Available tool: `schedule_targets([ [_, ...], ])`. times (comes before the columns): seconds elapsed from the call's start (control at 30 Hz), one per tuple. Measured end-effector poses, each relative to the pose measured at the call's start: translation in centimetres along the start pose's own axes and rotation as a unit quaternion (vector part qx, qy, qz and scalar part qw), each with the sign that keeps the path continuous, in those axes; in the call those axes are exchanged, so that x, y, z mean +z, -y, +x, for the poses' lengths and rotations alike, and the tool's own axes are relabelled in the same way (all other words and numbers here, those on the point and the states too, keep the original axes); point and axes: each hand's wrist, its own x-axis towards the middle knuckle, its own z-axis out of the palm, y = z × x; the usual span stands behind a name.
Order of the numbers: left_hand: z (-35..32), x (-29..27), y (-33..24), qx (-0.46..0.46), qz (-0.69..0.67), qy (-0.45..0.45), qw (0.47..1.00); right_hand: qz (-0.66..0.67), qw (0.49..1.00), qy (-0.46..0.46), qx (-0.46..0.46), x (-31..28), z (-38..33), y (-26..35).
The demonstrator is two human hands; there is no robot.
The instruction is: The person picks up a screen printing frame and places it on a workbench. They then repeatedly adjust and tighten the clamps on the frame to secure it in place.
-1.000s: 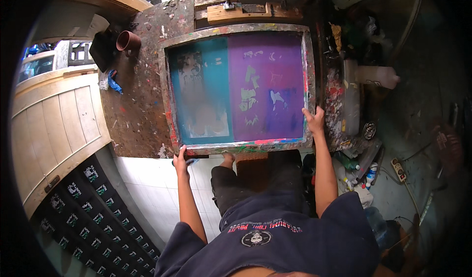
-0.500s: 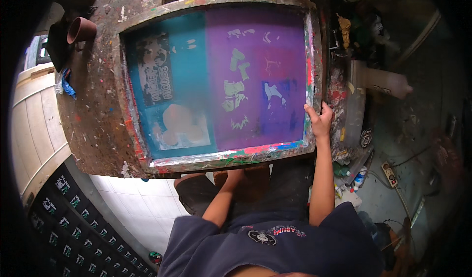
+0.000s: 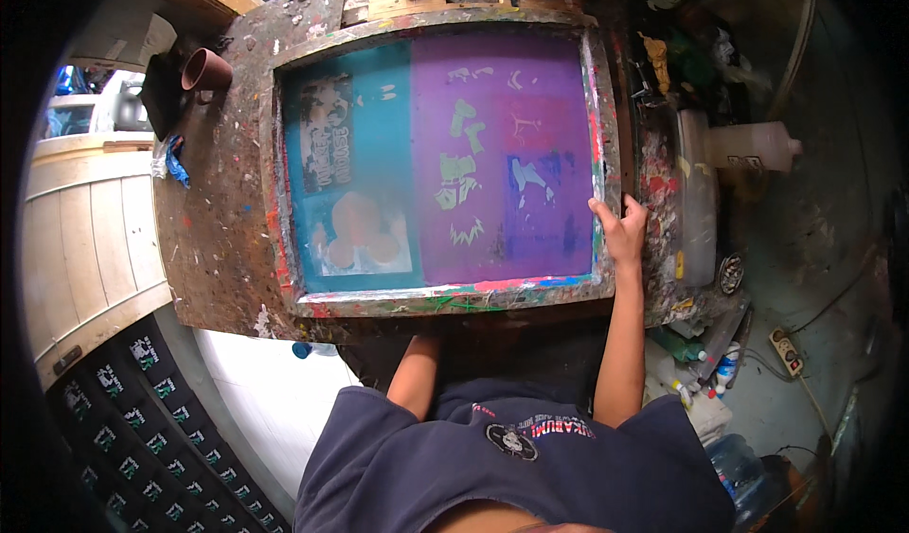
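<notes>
On the paint-stained table (image 3: 213,249) the printing screen (image 3: 445,164) lay flat, filling its middle. Our right hand (image 3: 622,232) gripped the frame at its right edge, fingers bent over it. Our left hand was hidden under the table's near edge; we cannot tell its state. A brown cup (image 3: 205,68) stood at the far left corner.

one printing screen (image 3: 445,168), one brown cup (image 3: 205,68), one white jug (image 3: 748,145)

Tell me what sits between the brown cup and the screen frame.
Nothing: in the head view only bare paint-spattered table lies between the cup and the frame.
</notes>
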Motion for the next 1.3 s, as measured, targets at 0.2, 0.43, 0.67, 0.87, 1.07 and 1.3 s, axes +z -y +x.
schedule_targets([
  [0.2,-0.1,-1.8,1.0,0.004,0.017,-0.013,1.0,-0.014,1.0,-0.015,0.002,0.0,-0.1,-0.2],
  [0.43,-1.0,-3.4,1.7,0.003,0.029,-0.023,0.999,-0.028,0.999,-0.025,-0.005,-0.1,-0.2,-0.1],
  [0.67,0.1,-3.9,0.9,0.016,0.031,-0.032,0.999,-0.028,0.999,-0.024,-0.029,-0.2,0.3,-1.6],
  [0.87,-1.8,-5.0,0.0,0.013,0.04,-0.041,0.998,-0.061,0.996,-0.045,-0.039,-0.2,0.3,-1.9],
  [1.07,-14.3,-7.9,0.1,0.054,-0.032,-0.072,0.995,-0.178,0.978,-0.093,-0.059,-0.2,-0.7,-1.1],
  [1.3,-23.7,-17.1,1.5,0.077,-0.379,-0.113,0.915,-0.228,0.949,-0.172,-0.132,0.7,0.2,-2.9],
])
